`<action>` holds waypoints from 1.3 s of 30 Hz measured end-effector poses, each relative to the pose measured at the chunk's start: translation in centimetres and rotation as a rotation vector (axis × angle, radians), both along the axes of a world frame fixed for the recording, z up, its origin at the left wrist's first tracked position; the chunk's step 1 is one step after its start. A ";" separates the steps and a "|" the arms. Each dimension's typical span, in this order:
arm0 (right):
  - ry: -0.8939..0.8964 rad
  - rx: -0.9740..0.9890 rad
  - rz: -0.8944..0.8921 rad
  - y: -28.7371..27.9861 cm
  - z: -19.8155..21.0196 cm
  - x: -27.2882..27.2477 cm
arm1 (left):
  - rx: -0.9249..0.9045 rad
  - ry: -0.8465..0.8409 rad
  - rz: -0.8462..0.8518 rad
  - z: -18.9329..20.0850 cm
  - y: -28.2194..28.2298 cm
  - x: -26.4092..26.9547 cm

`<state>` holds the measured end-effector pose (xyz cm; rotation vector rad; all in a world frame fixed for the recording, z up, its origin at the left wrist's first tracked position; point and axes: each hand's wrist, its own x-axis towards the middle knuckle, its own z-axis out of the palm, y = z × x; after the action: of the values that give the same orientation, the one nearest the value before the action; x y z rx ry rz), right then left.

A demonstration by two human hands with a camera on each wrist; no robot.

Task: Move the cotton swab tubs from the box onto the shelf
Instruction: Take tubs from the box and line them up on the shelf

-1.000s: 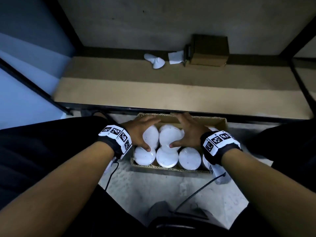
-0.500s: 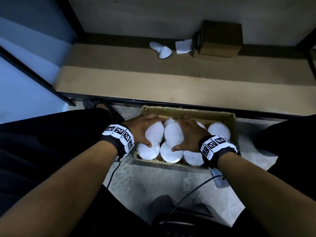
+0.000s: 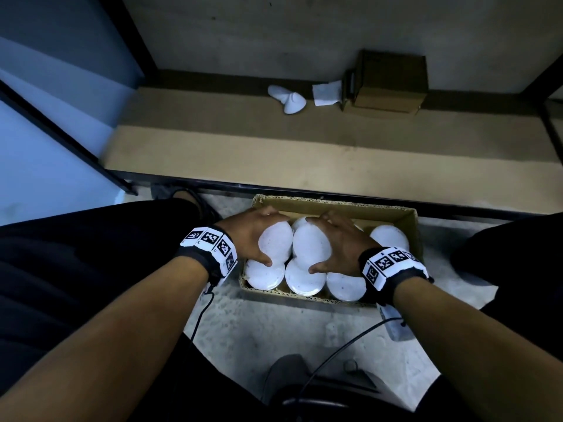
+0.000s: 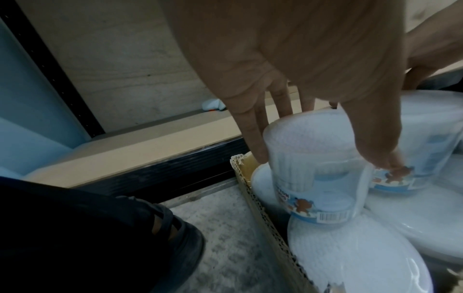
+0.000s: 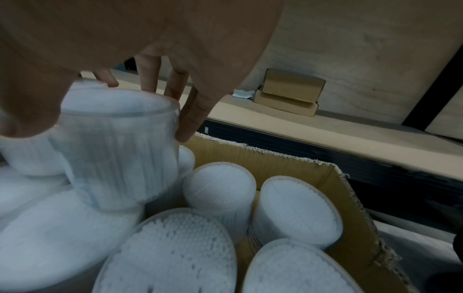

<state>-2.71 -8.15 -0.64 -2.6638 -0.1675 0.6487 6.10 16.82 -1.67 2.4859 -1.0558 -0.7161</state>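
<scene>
An open cardboard box (image 3: 408, 222) stands on the floor in front of the low shelf (image 3: 274, 153). It is packed with several clear tubs of white cotton swabs. My left hand (image 3: 253, 239) grips one tub (image 3: 275, 242) at the box's left end, raised above the others; its blue label (image 4: 318, 206) shows. My right hand (image 3: 338, 248) grips the neighbouring tub (image 3: 310, 246), also lifted out of the pack (image 5: 117, 148). Other tubs (image 5: 298, 210) remain standing in the box.
At the back of the shelf lie a white object (image 3: 289, 100), a white paper (image 3: 326, 92) and small brown cartons (image 3: 387, 83). A black upright (image 3: 61, 141) borders the shelf's left side. My legs flank the box; cables (image 3: 341, 351) trail over the floor.
Both hands have kept their hold and the two tubs stand slightly higher in the box. The head view has tilted, so the box and shelf sit lower and nearer in the picture.
</scene>
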 end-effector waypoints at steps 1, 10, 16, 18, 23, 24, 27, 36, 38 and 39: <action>-0.003 0.002 -0.003 -0.1 0.0 0.0 | -0.006 -0.008 0.005 0.3 0.0 -0.1; -0.109 -0.007 0.009 -2.1 3.8 0.4 | -0.033 -0.082 0.008 3.7 -1.1 -0.2; -0.220 0.047 0.018 -3.4 7.6 0.5 | -0.079 -0.151 -0.008 7.8 -2.0 0.5; -0.263 0.082 0.025 -3.9 9.1 0.5 | -0.124 -0.180 -0.023 9.5 -2.1 0.8; -0.339 0.111 0.013 -5.0 13.4 0.6 | -0.179 -0.247 -0.048 14.2 -2.8 1.3; -0.351 0.105 0.009 -5.3 14.4 0.6 | -0.183 -0.268 -0.050 15.2 -3.0 1.4; -0.387 0.098 -0.027 -6.0 17.8 0.2 | -0.184 -0.306 -0.037 18.4 -3.7 1.4; -0.644 0.126 -0.071 -7.3 27.8 -1.1 | -0.243 -0.486 -0.081 28.8 -5.4 1.7; -0.695 0.139 -0.070 -7.5 30.0 -1.0 | -0.256 -0.523 -0.084 31.3 -5.7 1.9; -0.714 0.144 -0.069 -7.6 30.9 -1.0 | -0.262 -0.539 -0.084 32.4 -5.8 2.1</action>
<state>-3.66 -15.78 30.28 -2.6234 -0.2969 -0.3464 8.16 11.01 30.69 2.4614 -1.3362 0.0922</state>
